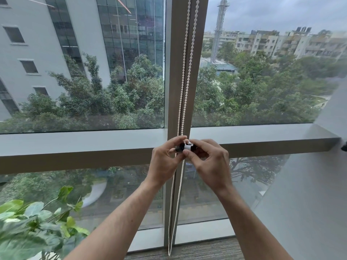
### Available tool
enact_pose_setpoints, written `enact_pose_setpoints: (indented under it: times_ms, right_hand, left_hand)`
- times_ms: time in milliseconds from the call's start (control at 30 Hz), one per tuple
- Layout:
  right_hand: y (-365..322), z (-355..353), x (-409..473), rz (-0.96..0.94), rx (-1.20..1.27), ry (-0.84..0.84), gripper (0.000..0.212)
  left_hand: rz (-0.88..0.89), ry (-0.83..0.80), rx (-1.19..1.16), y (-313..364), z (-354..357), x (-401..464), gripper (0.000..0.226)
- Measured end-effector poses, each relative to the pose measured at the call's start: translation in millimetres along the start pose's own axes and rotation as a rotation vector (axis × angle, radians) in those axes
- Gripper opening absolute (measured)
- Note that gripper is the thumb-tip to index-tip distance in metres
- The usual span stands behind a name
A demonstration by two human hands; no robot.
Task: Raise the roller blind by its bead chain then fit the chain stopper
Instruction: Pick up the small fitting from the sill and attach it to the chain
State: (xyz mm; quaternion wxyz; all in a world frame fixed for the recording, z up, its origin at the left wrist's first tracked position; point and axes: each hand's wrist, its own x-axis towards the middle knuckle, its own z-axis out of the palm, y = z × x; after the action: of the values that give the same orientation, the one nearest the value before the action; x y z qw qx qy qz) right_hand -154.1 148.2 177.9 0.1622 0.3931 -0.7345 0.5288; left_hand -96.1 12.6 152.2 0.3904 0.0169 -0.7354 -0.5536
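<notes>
Head view. Two bare hands are meeting in front of the mullion (pixel 176 72), level with the grey transom (pixel 75 147). The left hand (pixel 165 162) is pinching the dark end of the stopper (pixel 185 147) between thumb and fingers; the right hand (pixel 208 162) is closing thumb and forefinger on its white end. The stopper is sitting on the chain (pixel 185 59), whose two white strands are hanging down the mullion from the top edge, passing between the hands and looping just above the carpet (pixel 197 250). Whether the stopper is already clipped onto the beads is hard to tell, since the fingers are covering the join. A plant (pixel 28 226) is showing at lower left, and a pale wall (pixel 309 203) is filling the lower right. Trees and buildings are lying beyond the glass (pixel 84 62).
</notes>
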Motion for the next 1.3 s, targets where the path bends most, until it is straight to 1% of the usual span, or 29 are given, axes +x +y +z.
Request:
enact_pose_setpoints:
  times_ms: [233, 467, 700, 800, 933, 1167, 1233, 1300]
  right_hand:
    - [-10, 3, 4, -0.021, -0.149, 0.008, 0.030]
    - [-15, 7, 4, 0.010, -0.127, 0.027, 0.028]
    - [-13, 8, 4, 0.035, -0.105, 0.019, 0.027]
    - [-13, 6, 4, 0.063, -0.054, -0.003, 0.029]
    - [-11, 4, 4, 0.166, 0.068, -0.037, 0.032]
    - [-7, 1, 1, 0.226, 0.223, -0.092, 0.028]
    - [-5, 2, -1, 0.240, 0.257, -0.083, 0.028]
    - [-6, 5, -4, 0.242, 0.262, -0.039, 0.028]
  left_hand:
    - [0.025, 0.004, 0.058, -2, 1, 1, 0.043]
    - [0.062, 0.034, 0.089, -4, 2, 0, 0.038]
    - [0.091, 0.049, 0.130, -3, 1, -1, 0.040]
    - [0.090, 0.052, 0.117, 0, -1, -2, 0.039]
    - [0.078, 0.029, 0.050, -2, -3, -4, 0.036]
    - [0.100, 0.057, 0.041, -3, -4, -7, 0.037]
    - [0.104, 0.068, 0.043, -5, -3, -7, 0.036]
    - [0.113, 0.072, 0.059, -7, -2, -7, 0.036]
